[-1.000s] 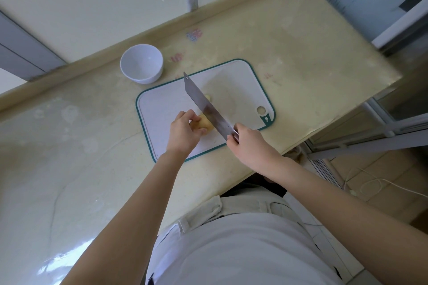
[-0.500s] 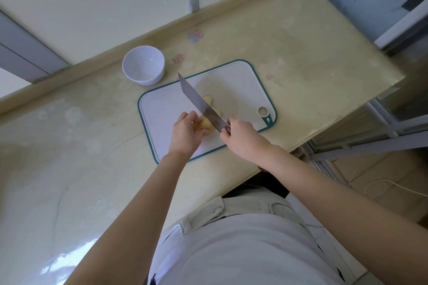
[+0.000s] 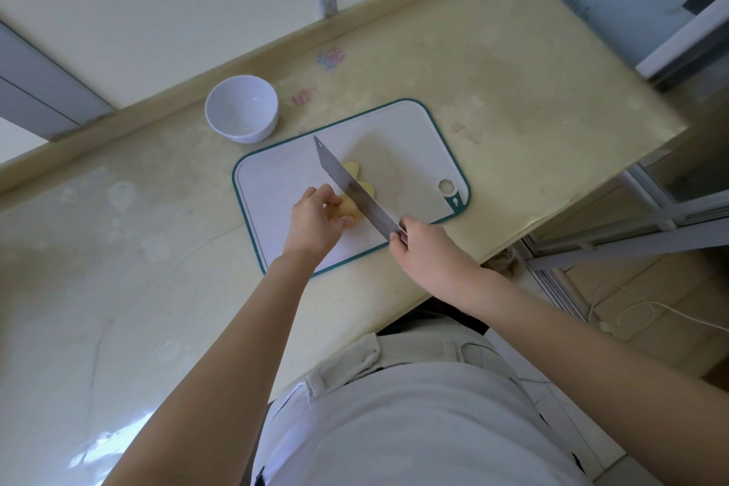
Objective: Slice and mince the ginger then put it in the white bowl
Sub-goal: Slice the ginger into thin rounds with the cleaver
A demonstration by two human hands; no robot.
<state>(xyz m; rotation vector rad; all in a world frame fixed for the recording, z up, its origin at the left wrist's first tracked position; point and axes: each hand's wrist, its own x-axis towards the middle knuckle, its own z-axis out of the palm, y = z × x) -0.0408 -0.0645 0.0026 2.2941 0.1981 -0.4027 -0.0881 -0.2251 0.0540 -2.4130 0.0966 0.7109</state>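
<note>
The right grip (image 3: 428,249) is clenched around the handle of the knife (image 3: 351,185). The left grip (image 3: 313,223) holds the ginger (image 3: 347,212) with curled fingers and presses it on the board (image 3: 414,138).

Half a second ago the right grip was a little further forward, with the blade tip pushed toward the bowl (image 3: 244,136). Now it is drawn back toward the body, to about the place where it was one second ago. So the knife has made one push and one pull, a sawing stroke, while the left grip has almost not moved.

The blade stands just beside the left fingertips and seems to be in the ginger, but how deep I cannot tell. On the side of the blade away from the left grip lie pale slices (image 3: 369,187), and more of them shows now than one second ago.

I judge that the slicing is going on and is only partly done. A lump is still under the left grip, nothing is minced yet, and the bowl, well ahead of the left grip on the tabletop (image 3: 513,71), looks empty. The risk is the fingertips so near to the edge, so the left grip should step back a little with each new cut
</note>
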